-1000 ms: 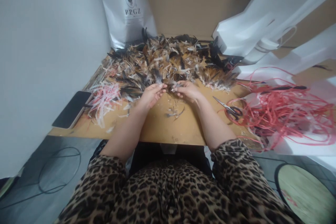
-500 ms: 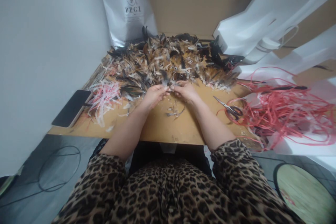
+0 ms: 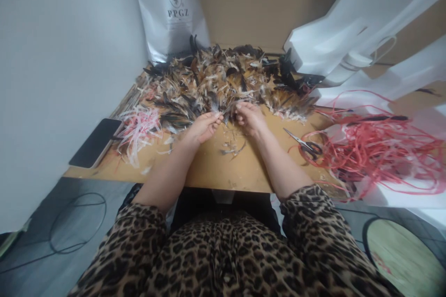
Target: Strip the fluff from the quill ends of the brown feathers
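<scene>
On the worktop, a heap of feathers lines the back edge, and between it and the front edge the left hand pinches a fluffy feather, while the right hand curls nearby, its grip impossible to tell.

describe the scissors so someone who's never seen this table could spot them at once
On the tan table, find the big tangle of pink-red strips at the person's right. At the tangle's left edge lie the scissors. Their pale metal blades point toward the feather pile, and their rigid shape and dark looped handles set them apart from the limp strips.
</scene>
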### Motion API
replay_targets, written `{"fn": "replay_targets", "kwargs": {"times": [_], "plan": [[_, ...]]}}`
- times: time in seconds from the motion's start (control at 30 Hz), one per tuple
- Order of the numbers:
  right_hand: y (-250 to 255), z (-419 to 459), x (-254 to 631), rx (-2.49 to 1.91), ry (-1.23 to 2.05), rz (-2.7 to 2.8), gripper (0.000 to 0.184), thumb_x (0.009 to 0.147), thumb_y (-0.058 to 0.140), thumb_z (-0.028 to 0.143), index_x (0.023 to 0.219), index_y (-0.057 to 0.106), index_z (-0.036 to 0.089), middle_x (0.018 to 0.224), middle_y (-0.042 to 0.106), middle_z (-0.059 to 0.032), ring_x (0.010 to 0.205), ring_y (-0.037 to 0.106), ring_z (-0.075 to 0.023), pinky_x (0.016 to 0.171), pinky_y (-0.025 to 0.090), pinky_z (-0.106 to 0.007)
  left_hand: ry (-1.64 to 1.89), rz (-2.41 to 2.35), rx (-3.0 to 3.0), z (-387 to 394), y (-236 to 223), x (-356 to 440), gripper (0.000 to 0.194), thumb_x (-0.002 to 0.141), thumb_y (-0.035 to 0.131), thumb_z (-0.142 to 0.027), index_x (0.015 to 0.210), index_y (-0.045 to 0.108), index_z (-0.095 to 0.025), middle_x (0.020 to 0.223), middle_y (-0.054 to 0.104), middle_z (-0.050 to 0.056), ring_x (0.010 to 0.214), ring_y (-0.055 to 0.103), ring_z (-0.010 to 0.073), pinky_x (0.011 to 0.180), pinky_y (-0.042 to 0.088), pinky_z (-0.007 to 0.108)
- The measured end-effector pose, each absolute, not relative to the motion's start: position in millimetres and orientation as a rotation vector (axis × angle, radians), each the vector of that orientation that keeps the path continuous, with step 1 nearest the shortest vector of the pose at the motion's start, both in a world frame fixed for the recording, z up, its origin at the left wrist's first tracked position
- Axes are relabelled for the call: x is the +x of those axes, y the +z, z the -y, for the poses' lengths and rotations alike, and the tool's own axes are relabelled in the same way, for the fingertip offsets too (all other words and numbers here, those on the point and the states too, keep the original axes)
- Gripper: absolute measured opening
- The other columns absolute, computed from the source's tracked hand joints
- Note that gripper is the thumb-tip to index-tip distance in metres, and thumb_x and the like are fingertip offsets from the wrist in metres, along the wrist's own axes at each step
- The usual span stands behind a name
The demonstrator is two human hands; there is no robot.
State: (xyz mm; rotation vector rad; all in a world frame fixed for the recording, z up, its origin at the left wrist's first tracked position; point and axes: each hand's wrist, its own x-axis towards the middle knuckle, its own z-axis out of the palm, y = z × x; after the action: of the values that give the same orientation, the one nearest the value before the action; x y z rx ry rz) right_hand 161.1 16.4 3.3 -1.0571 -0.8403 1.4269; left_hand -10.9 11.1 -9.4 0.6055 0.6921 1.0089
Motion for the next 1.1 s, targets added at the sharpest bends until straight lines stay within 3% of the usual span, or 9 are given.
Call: {"fn": "replay_targets", "kwargs": {"times": [0.17, 0.4, 0.7, 1.1], "plan": [[4, -10, 155, -0.991, 1.447, 1.021, 0.045, 0.052, 0.081, 0.036, 0.086, 0.056, 0.02, 0.06, 0.055, 0.0073, 0.044, 0.042, -0.004, 0.039, 0.025, -0.017, 0.996, -0.66, 0.559, -10, -7, -12, 0.008, 0.079, 0.06, -0.003, 0.075, 0.063, -0.009, 0.067, 0.062, 0.001, 0.05, 0.054, 0.0, 0.047, 0.042, 0.006], [0, -6, 149, -1.017, 1.432, 1.153, 0.04, 0.057, 0.08, 0.045, 0.066, 0.051, 0.019, 0.045, 0.047, 0.0082, 0.039, 0.033, -0.0036, 0.04, 0.021, -0.019, 0.955, -0.679, 0.716, -11, -15, -12, 0.005, 0.079, 0.063, -0.008, 0.076, 0.067, -0.009, 0.071, 0.067, 0.004, 0.052, 0.056, 0.0014, 0.049, 0.043, 0.009], [4, -4, 151, -1.113, 1.37, 1.182, 0.041, 0.057, 0.079, 0.048, 0.062, 0.05, 0.019, 0.042, 0.044, 0.0077, 0.037, 0.031, -0.0044, 0.039, 0.017, -0.02, 0.957, -0.741, 0.828, -10, -18, -13, 0.009, 0.076, 0.069, -0.017, 0.078, 0.068, -0.008, 0.079, 0.072, 0.009, 0.057, 0.061, 0.0043, 0.052, 0.043, 0.013], [-4, -9, 150, -1.105, 1.234, 1.246, 0.032, 0.059, 0.075, 0.04, 0.062, 0.053, 0.018, 0.053, 0.053, 0.005, 0.048, 0.042, -0.0066, 0.049, 0.032, -0.021, 0.914, -0.887, 0.95, -4, -11, -8, 0.019, 0.069, 0.076, -0.024, 0.072, 0.066, -0.008, 0.069, 0.069, 0.006, 0.052, 0.057, 0.0044, 0.048, 0.04, 0.015]]}}
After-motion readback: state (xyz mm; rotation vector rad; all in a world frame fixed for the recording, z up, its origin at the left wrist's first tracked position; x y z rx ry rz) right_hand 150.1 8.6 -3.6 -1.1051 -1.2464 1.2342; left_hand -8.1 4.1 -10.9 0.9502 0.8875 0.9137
